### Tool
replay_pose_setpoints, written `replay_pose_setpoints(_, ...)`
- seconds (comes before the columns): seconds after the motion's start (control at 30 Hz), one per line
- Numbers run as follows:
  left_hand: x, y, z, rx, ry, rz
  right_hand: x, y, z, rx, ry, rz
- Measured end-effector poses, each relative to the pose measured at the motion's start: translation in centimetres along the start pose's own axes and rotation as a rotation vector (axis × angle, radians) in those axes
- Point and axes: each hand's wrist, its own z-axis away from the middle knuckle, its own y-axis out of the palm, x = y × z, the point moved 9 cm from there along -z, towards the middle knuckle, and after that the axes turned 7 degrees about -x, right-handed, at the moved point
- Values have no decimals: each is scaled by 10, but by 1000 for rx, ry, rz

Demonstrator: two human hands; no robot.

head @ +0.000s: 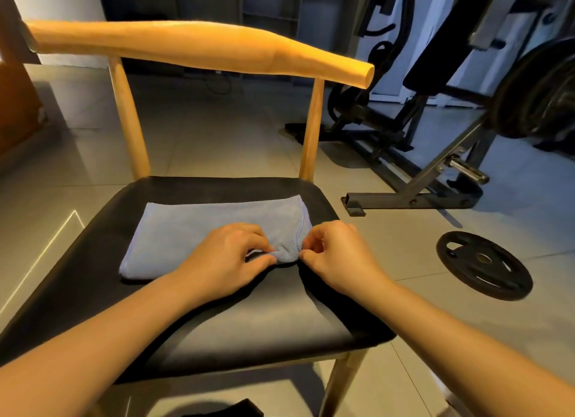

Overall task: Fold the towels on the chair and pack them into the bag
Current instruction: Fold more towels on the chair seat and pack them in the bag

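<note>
Blue towel lies folded flat on black chair seat; grey tile floor, dim gym rm; soft cloth w/ stitched edge, near R corner bunched up; L hand & R hand close together, both pinching that corner; round weight plate on floor at R, gym machine behind it.

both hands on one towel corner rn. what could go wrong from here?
1. The left hand and right hand both pinch the near right corner of the towel. The rest lies loose, so pulling may drag or unfold it.
2. That corner sits near the right edge of the chair seat, so the towel might slip off toward the weight plate.
3. No bag is clearly in view, so packing may need a search.
</note>
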Motion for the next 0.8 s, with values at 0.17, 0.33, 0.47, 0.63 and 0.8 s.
replay_pose_setpoints(0.17, -1, -2, 0, 13, -27, 18, 5, 4, -1, -24, -1, -5)
replay_pose_setpoints(0.33, 0, -2, 0, 9, -42, 14, 1, 2, -3, 37, 13, -58)
replay_pose_setpoints(0.47, 1, 1, 1, 34, -35, 4, -25, -8, -6, 133, 153, -202)
replay_pose_setpoints(0.63, -3, 2, 4, 51, 27, -49, -52, -15, -2, 178, 338, -255)
replay_pose_setpoints(0.8, -5, -6, 13, 96, 21, -214, -49, -16, -6, 191, 400, -340)
